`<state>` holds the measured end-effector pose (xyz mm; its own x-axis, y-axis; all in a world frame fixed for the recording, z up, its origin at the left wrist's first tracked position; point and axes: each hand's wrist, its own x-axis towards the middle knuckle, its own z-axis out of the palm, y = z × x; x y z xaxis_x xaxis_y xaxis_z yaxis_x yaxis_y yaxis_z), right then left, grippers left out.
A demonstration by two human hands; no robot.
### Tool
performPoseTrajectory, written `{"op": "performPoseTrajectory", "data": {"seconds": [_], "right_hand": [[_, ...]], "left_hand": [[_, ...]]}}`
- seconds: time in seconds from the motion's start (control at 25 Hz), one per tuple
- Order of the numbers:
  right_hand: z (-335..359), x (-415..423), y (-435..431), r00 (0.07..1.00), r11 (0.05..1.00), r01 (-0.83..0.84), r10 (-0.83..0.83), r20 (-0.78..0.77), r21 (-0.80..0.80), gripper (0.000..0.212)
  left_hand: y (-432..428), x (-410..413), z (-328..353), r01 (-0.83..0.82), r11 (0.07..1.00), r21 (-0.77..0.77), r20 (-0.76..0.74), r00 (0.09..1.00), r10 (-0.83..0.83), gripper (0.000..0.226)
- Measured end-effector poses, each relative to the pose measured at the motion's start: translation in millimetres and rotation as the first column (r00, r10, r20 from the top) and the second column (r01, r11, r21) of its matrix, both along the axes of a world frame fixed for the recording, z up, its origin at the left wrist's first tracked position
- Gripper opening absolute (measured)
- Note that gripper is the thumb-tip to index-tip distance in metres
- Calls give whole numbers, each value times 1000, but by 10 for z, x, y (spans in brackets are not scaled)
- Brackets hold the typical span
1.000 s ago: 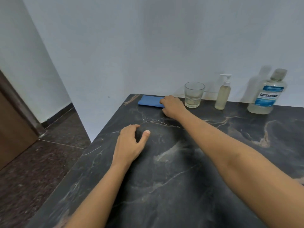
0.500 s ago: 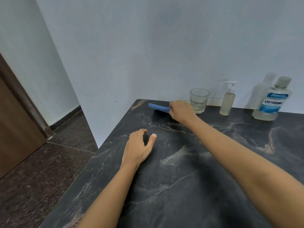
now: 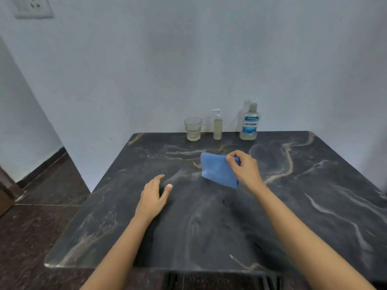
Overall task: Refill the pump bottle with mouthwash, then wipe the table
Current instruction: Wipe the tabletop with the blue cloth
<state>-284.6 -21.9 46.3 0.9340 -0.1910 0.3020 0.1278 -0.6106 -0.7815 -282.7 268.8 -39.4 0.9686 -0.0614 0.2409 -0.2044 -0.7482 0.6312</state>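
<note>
My right hand (image 3: 246, 168) grips a folded blue cloth (image 3: 216, 171) by its right edge and holds it tilted just above the middle of the dark marble table (image 3: 209, 227). My left hand (image 3: 154, 195) rests flat on the table to the left, fingers apart, holding nothing. Against the wall at the back stand a pump bottle (image 3: 217, 126) with pale liquid and a white pump, and a Listerine mouthwash bottle (image 3: 249, 123) with its cap on, to the right of it.
A drinking glass (image 3: 192, 129) with a little pale liquid stands left of the pump bottle. The white wall runs along the table's back edge. Dark floor tiles (image 3: 41, 206) lie to the left, and a wall socket (image 3: 31, 7) is high up on the left.
My right hand has lifted the blue cloth from the table's back left corner and carried it towards the middle. The camera has turned right and pulled back. My left hand has stayed on the table.
</note>
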Motion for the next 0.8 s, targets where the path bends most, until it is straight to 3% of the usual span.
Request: {"op": "performPoseTrajectory", "data": {"seconds": [0.32, 0.48, 0.52, 0.64, 0.8], "right_hand": [[170, -1473, -697, 954, 960, 279, -276, 115, -12, 17], [38, -1917, -750, 961, 968, 201, -165, 223, -151, 13], [-84, -2007, -710, 976, 965, 138, -94, 197, -222, 12], [-369, -2208, -561, 994, 944, -79, 52, -94, -321, 19], [-477, -1955, -489, 988, 899, -109, 51, -145, -425, 46]], "left_hand": [[-651, -1083, 37, 128, 987, 97, -45, 991, -124, 53], [-661, -1283, 16, 68, 993, 101, -8, 998, -67, 46], [-646, -1310, 9, 58, 994, 97, -5, 998, -58, 45], [-580, -1361, -23, 33, 997, 68, -11, 999, -32, 41], [-584, -1343, -41, 5, 998, 67, 0, 1000, -5, 37]]}}
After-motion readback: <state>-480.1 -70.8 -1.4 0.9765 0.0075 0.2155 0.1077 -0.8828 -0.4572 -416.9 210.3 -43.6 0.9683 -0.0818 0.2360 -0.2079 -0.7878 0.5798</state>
